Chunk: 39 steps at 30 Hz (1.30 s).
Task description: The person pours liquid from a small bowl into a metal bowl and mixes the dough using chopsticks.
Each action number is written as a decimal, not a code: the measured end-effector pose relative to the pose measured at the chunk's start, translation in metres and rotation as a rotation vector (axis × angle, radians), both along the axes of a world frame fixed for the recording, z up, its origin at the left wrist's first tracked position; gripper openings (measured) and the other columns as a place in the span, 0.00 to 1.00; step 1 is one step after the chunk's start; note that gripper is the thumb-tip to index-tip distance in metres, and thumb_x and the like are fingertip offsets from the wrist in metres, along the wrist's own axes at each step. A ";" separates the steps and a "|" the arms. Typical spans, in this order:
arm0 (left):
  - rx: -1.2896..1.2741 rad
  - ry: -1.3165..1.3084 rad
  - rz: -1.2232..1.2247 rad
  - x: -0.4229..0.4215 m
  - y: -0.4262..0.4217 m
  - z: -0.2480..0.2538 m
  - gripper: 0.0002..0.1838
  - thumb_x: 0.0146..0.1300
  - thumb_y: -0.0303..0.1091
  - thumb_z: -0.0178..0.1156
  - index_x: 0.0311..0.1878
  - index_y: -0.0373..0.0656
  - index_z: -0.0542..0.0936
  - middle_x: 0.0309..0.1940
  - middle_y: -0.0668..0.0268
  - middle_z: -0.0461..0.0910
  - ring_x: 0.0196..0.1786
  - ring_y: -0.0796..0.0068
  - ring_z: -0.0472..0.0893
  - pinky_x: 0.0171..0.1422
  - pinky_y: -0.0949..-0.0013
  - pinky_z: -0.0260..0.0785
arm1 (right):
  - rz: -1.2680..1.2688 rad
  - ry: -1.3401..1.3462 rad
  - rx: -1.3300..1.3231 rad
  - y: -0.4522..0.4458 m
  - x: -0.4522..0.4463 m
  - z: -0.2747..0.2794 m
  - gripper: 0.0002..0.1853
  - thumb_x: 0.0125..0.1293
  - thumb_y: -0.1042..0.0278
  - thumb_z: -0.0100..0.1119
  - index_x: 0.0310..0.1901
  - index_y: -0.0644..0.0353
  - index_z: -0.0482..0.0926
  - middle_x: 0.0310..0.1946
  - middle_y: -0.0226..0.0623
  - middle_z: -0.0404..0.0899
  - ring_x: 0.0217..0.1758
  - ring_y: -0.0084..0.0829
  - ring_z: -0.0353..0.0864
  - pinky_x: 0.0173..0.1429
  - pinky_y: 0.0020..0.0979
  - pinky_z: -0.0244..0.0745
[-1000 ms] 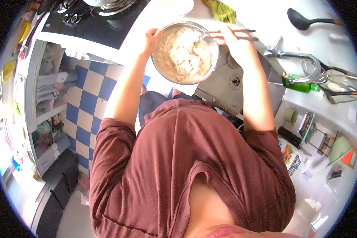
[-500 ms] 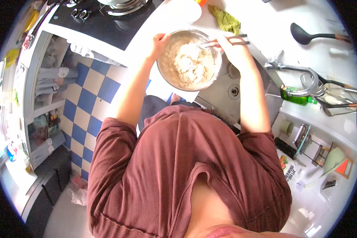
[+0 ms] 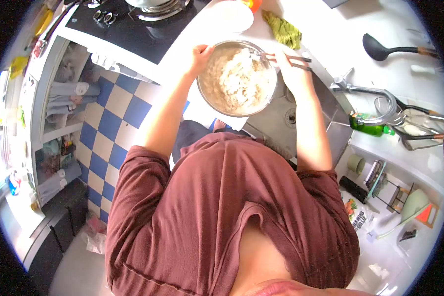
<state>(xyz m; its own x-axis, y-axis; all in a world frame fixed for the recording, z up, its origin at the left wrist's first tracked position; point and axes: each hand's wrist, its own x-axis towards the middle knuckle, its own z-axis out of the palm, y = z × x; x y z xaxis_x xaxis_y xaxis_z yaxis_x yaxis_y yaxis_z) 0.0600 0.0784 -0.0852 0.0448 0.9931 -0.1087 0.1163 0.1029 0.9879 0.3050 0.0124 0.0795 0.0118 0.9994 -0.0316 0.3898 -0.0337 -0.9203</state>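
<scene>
A round metal bowl [image 3: 204, 92] stands at the counter's front edge, beside the sink. Inside it lies a pale, lumpy flour mixture [image 3: 239, 79], shaggy in the middle and smeared up the wall. My left hand [image 3: 201, 56] grips the bowl's left rim, fingers closed over the edge. In my right hand [image 3: 287, 66] is a pair of chopsticks [image 3: 301, 59], held at the bowl's right side. Their tips reach over the rim to the mixture's upper right part, and their back ends stick out to the right.
Left of the bowl is a black gas hob [image 3: 150, 42] with a pot. A white plate [image 3: 234, 17] and a green cloth [image 3: 282, 29] lie behind. At right are the sink [image 3: 276, 126], a faucet [image 3: 365, 91], a green soap bottle [image 3: 367, 126] and a black ladle [image 3: 380, 48].
The chopsticks have shifted slightly within the bowl, and the mixture's lumps lie differently. My left hand keeps its hold on the rim. The whole view has moved a little.
</scene>
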 end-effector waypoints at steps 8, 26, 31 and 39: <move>0.054 -0.067 0.060 0.005 -0.004 0.007 0.15 0.59 0.41 0.58 0.27 0.38 0.79 0.18 0.78 0.70 0.21 0.88 0.64 0.24 0.78 0.58 | 0.220 0.121 -0.228 -0.011 -0.021 -0.031 0.10 0.62 0.68 0.52 0.33 0.65 0.80 0.24 0.30 0.80 0.26 0.20 0.77 0.29 0.21 0.71; 0.016 -0.020 -0.017 0.000 0.000 0.000 0.15 0.60 0.42 0.57 0.26 0.38 0.78 0.19 0.77 0.70 0.22 0.87 0.65 0.25 0.77 0.59 | 0.137 0.020 -0.089 0.000 -0.013 0.016 0.10 0.61 0.66 0.54 0.33 0.64 0.80 0.24 0.31 0.80 0.25 0.16 0.74 0.29 0.20 0.69; 0.032 -0.085 -0.003 0.002 0.000 -0.001 0.15 0.59 0.42 0.58 0.27 0.38 0.78 0.18 0.78 0.69 0.21 0.88 0.64 0.23 0.78 0.57 | 0.035 0.175 -0.068 0.034 -0.016 -0.062 0.11 0.61 0.63 0.54 0.33 0.61 0.81 0.20 0.28 0.78 0.19 0.18 0.71 0.23 0.22 0.67; -0.001 0.005 -0.010 0.001 -0.004 0.021 0.15 0.60 0.41 0.57 0.26 0.37 0.78 0.18 0.78 0.70 0.21 0.88 0.64 0.24 0.78 0.57 | 0.286 -0.033 -0.207 -0.011 -0.003 0.046 0.14 0.63 0.63 0.50 0.31 0.65 0.81 0.27 0.35 0.82 0.30 0.22 0.79 0.35 0.21 0.73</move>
<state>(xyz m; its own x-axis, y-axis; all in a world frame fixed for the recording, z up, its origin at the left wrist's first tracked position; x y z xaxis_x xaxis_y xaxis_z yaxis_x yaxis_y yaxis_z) 0.0609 0.0739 -0.0646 0.0541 0.9925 -0.1099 0.1217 0.1027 0.9872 0.3018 0.0010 0.1255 -0.2634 0.9348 -0.2384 0.4397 -0.1036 -0.8921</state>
